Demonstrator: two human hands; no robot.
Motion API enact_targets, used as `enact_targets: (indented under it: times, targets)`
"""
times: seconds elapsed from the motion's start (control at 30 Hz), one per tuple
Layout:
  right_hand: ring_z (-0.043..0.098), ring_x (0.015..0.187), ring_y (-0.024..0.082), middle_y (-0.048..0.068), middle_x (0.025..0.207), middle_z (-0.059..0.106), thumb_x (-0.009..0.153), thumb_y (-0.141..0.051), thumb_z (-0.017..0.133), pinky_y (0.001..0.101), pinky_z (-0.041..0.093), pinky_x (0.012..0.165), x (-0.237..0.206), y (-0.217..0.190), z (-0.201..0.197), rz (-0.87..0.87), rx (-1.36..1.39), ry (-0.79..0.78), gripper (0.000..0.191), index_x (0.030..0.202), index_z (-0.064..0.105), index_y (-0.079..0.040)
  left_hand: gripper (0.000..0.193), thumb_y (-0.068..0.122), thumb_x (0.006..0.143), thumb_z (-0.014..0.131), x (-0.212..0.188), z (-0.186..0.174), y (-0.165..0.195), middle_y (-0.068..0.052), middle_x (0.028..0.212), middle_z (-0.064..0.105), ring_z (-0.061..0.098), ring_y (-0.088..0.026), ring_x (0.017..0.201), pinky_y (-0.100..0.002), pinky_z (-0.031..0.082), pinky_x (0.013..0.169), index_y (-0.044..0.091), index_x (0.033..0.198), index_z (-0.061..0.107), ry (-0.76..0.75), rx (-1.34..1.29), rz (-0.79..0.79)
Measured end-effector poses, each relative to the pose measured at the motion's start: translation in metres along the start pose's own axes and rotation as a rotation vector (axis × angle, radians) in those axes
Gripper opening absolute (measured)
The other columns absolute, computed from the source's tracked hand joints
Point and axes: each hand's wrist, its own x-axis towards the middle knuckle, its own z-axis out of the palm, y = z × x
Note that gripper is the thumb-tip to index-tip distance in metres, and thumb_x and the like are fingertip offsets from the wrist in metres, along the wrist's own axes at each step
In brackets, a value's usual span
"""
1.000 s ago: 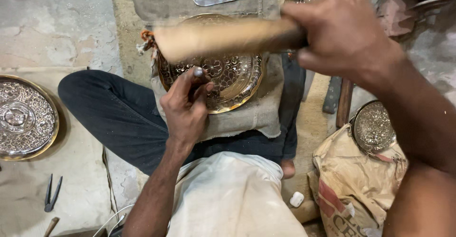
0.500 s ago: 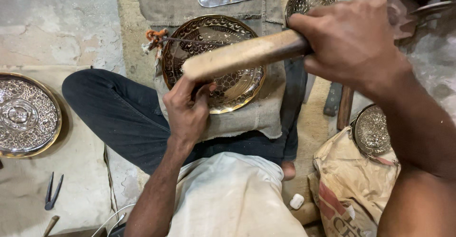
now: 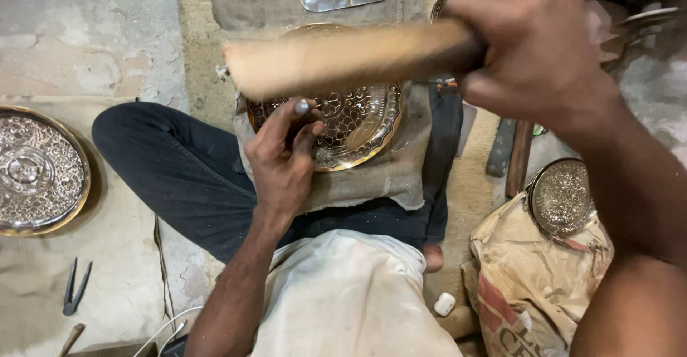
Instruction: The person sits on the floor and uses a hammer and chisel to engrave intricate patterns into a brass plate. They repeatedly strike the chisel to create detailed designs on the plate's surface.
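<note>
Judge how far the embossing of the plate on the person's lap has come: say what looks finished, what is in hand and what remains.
Done: the brass plate on the lap cloth shows raised pattern over all of its visible face, and three other patterned plates lie nearby. In hand: the left hand sets a metal punch on the plate while the right hand holds a wooden mallet raised above it. What remains cannot be told; the hands hide part.

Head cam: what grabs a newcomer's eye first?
The right hand, upper right, grips a blurred wooden mallet held across the top. Under it, the left hand holds a small metal punch on an embossed brass plate lying on cloth over the lap. A bigger embossed plate sits far left.
</note>
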Motion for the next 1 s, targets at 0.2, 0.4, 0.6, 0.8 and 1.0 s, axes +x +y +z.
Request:
enact_targets:
  times: [0.2,0.4,0.6,0.8,1.0]
  targets:
    - [0.067,0.053,0.024,0.008,0.074,0.071,0.090,-0.037,0.078,0.0423,0.053,0.056,0.006,-0.001,-0.001,-0.101,-0.493,-0.092,0.025,0.093,0.070,-0.013,0.024,-0.011,0.096,0.065,0.002,0.000,0.003,-0.008,0.097,0.074,0.076,-0.015,0.088,-0.027,0.065,0.078,-0.001,0.117,0.068,0.003,0.110,0.029]
    - [0.055,0.047,0.015,-0.001,0.062,0.066,0.086,-0.032,0.079,0.0367,0.049,0.061,-0.013,0.003,0.009,-0.032,-0.572,-0.227,0.019,0.096,0.069,-0.019,0.027,-0.003,0.094,0.074,0.003,0.001,0.007,-0.009,0.099,0.075,0.076,-0.015,0.087,-0.028,0.064,0.073,0.001,0.120,0.069,0.001,0.110,-0.002]
    - [0.061,0.062,0.019,0.008,0.083,0.064,0.087,-0.025,0.081,0.0345,0.055,0.052,-0.070,0.010,0.055,0.331,0.569,-0.110,0.045,0.114,0.053,-0.002,0.040,-0.002,0.098,0.074,0.028,-0.020,0.014,-0.010,0.109,0.074,0.072,-0.012,0.097,-0.027,0.063,0.087,0.003,0.136,0.062,-0.102,-0.298,-0.092]
    - [0.065,0.063,0.014,0.008,0.085,0.065,0.100,-0.036,0.071,0.0288,0.058,0.056,-0.169,-0.067,0.145,0.617,1.416,0.159,0.049,0.121,0.043,-0.002,0.055,-0.017,0.072,0.063,0.078,-0.009,0.012,-0.014,0.108,0.079,0.077,-0.020,0.086,-0.033,0.065,0.077,0.004,0.122,0.072,-0.901,0.201,0.301]
    - [0.057,0.059,0.011,0.006,0.078,0.060,0.101,-0.040,0.065,0.0261,0.050,0.054,-0.205,-0.135,0.203,0.788,1.432,0.403,0.045,0.121,0.052,-0.002,0.061,-0.021,0.078,0.056,0.101,0.004,0.021,-0.016,0.116,0.075,0.077,-0.024,0.088,-0.033,0.067,0.068,0.010,0.128,0.070,-1.226,0.409,0.452]
